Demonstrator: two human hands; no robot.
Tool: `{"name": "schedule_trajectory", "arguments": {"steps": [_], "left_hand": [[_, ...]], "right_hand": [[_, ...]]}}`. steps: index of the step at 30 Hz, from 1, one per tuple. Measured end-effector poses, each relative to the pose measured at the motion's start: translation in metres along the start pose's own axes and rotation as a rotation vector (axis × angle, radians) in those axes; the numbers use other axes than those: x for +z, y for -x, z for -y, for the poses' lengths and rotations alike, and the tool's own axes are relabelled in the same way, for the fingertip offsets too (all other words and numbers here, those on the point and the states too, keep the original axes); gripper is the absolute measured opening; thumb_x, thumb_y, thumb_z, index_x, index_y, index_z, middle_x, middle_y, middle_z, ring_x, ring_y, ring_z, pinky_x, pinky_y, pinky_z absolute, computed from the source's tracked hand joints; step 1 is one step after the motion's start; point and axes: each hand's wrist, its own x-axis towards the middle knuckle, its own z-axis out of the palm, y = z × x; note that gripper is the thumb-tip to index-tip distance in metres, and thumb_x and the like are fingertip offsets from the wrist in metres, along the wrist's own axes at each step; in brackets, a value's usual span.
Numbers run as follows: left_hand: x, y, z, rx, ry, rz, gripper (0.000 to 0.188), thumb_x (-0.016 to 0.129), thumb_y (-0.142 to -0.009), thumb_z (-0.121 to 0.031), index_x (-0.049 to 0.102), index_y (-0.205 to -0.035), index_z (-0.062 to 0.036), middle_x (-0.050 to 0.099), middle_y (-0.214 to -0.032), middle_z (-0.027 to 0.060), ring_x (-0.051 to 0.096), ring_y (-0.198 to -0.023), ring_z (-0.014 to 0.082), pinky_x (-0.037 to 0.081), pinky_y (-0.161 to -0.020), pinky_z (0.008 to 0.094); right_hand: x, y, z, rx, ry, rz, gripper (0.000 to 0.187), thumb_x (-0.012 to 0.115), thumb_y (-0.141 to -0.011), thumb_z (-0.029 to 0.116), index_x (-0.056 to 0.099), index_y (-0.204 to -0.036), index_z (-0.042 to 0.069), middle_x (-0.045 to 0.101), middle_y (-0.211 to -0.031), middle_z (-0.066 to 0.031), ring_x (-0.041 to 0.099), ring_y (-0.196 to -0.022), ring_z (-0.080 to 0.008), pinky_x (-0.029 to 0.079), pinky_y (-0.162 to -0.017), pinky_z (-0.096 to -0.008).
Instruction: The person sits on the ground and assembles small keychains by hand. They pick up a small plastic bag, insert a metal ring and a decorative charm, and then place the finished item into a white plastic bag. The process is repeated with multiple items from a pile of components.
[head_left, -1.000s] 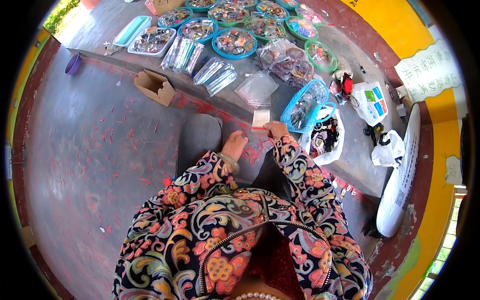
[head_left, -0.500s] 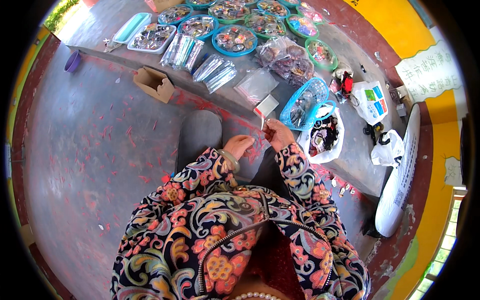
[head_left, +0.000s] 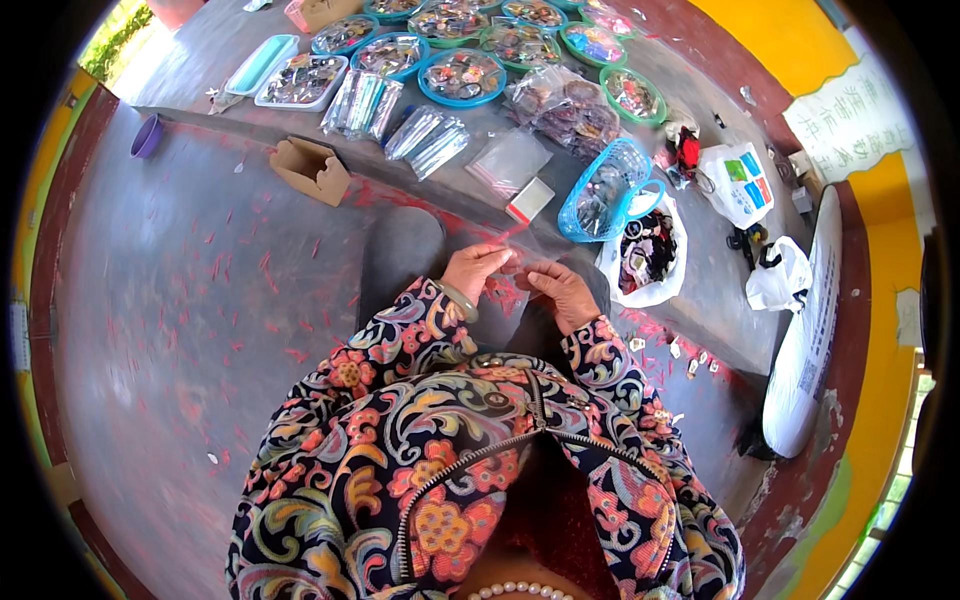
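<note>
Above my knees, my left hand (head_left: 476, 271) is closed in a pinch, thumb against fingers. From its fingertips sticks up a small clear plastic bag (head_left: 511, 233) with a red strip along it. Close beside, on the right, my right hand (head_left: 563, 291) has its thumb and forefinger pressed together at the bag's lower side. What lies right between the fingertips is too small to make out. Beyond the hands, a small pale box with a red edge (head_left: 530, 201) rests by a stack of clear bags (head_left: 509, 162).
A blue plastic basket (head_left: 573, 212) and a white bag of dark small items (head_left: 613, 282) stand to the right. Round trays (head_left: 462, 103) of packaged goods fill the raised ledge. A cardboard box (head_left: 309, 171) sits left; red scraps (head_left: 297, 354) litter the floor.
My right hand has drawn back toward me and lower. My left hand has risen slightly, and the piece with the red strip now shows at its fingertips instead of the right hand's.
</note>
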Motion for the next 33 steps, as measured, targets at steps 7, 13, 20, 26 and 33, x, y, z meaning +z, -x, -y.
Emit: {"name": "schedule_trajectory", "arguments": {"steps": [7,13,20,26,33], "left_hand": [[-0.004,-0.005,0.011,0.013,-0.277,0.191,0.021,0.054,-0.082,-0.017,0.059,-0.094,-0.0005,0.062,-0.085,0.0044,0.058,-0.074,0.0096,0.039,-0.054,0.0185],[-0.002,-0.002,0.008,-0.041,-0.194,0.231,0.018,0.054,-0.083,-0.016,0.058,-0.093,-0.0016,0.062,-0.087,0.0047,0.058,-0.075,0.0096,0.040,-0.052,0.0184],[-0.001,0.002,0.005,-0.064,-0.094,0.228,0.016,0.057,-0.081,-0.013,0.059,-0.093,-0.0045,0.061,-0.087,0.0028,0.055,-0.073,0.0069,0.042,-0.052,0.0186],[-0.001,0.003,0.004,-0.053,-0.111,0.230,0.017,0.059,-0.079,-0.012,0.059,-0.094,-0.0045,0.061,-0.087,0.0021,0.055,-0.074,0.0068,0.043,-0.053,0.0190],[-0.004,0.001,0.007,-0.037,-0.110,0.236,0.018,0.061,-0.077,-0.015,0.060,-0.094,-0.0072,0.060,-0.085,-0.0007,0.054,-0.073,0.0062,0.041,-0.053,0.0190]], "right_hand": [[-0.019,0.013,0.011,-0.009,0.272,-0.021,0.018,0.062,-0.077,0.010,0.062,-0.087,-0.004,0.062,-0.081,-0.0065,0.055,-0.074,-0.0097,0.042,-0.068,-0.0206],[-0.020,0.017,0.005,-0.038,0.261,-0.024,0.014,0.063,-0.075,0.009,0.063,-0.082,-0.003,0.062,-0.073,-0.0071,0.055,-0.067,-0.0115,0.043,-0.064,-0.0225],[-0.013,0.018,0.008,-0.112,0.129,-0.099,0.010,0.065,-0.071,0.004,0.063,-0.078,-0.004,0.062,-0.070,-0.0071,0.056,-0.064,-0.0110,0.044,-0.061,-0.0216],[-0.014,0.016,0.006,-0.169,0.122,-0.135,0.007,0.065,-0.070,0.003,0.062,-0.074,-0.002,0.059,-0.067,-0.0038,0.052,-0.061,-0.0085,0.040,-0.059,-0.0203],[-0.013,0.013,0.004,-0.187,0.093,-0.099,0.007,0.066,-0.069,0.002,0.060,-0.071,0.000,0.057,-0.066,-0.0018,0.050,-0.061,-0.0078,0.039,-0.058,-0.0203]]}}
